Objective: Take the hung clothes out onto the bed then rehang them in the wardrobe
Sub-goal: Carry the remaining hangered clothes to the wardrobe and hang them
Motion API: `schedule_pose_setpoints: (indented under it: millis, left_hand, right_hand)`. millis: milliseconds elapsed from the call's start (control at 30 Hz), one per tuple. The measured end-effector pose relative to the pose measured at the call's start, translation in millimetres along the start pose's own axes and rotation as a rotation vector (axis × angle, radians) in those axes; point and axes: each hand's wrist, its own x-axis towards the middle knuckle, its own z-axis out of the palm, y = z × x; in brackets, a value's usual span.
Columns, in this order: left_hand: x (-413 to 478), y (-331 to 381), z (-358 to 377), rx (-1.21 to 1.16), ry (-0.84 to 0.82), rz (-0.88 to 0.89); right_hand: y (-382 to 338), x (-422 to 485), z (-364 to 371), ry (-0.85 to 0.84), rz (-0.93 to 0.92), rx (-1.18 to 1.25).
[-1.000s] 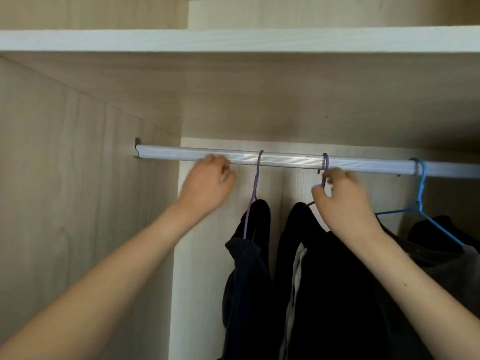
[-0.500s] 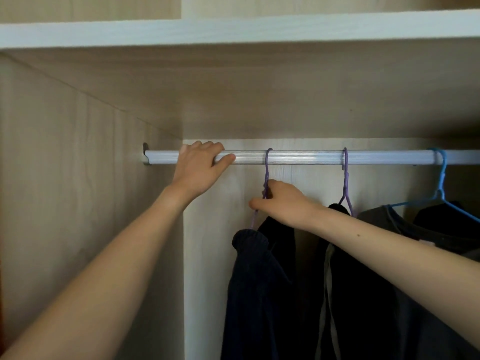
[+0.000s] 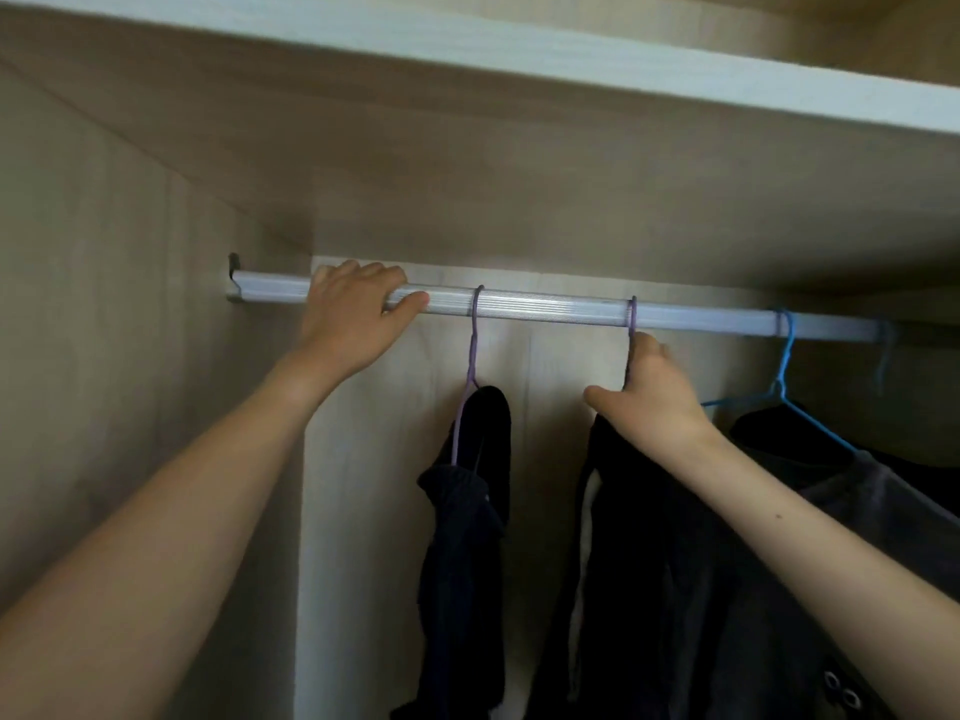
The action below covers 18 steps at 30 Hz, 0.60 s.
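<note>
1. Head view: we look up into the wardrobe (image 3: pixel 130 356), with its pale rail (image 3: pixel 550 306) crossing under the shelf (image 3: pixel 519 49).
2. Our left hand (image 3: pixel 353 319) is wrapped around the rail near its left bracket, fingers over the top and thumb along the front.
3. Our right hand (image 3: pixel 649 402) is closed on the neck of the second purple hanger (image 3: pixel 632 317), just below the hook; the hook is looped over the rail.
4. Under that hand hangs a black garment (image 3: pixel 639 563), with a pale strip showing along its left edge (a lining or an inner layer, we cannot tell which).
5. Left of it, well clear of our right hand, the first purple hanger (image 3: pixel 472 356) is on the rail and carries a dark navy garment (image 3: pixel 467 553), bunched and drooping.
6. Right of our right hand, a blue hanger (image 3: pixel 784 366) sits on the rail with a dark grey garment (image 3: pixel 883 511) on it; two metal eyelets show at the lower right.
7. Farther right, another hook is a blur at the frame edge, too smeared to read.
8. All the clothes in view are on the rail inside the wardrobe.
</note>
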Motion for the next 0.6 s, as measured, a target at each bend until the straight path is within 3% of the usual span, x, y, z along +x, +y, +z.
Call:
schedule_pose_setpoints:
  millis: [167, 267, 467, 600]
  left_hand:
    - [-2.1, 0.5, 1.3, 0.022, -0.004, 0.0]
    - [-2.2, 0.9, -0.5, 0.001, -0.028, 0.001]
    - [-3.5, 1.9, -0.5, -0.013, -0.032, -0.007]
    - [-3.6, -1.6, 2.1, -0.008, -0.026, 0.02]
  right_hand:
    - [13.5, -2.0, 0.9, -0.039, 0.098, -0.112]
    - [18.5, 0.1, 9.8, -0.152, 0.218, 0.033]
    - [6.2, -6.2, 34.9, -0.2, 0.184, 0.261]
    - [5.8, -7.6, 23.1, -0.231, 0.136, 0.26]
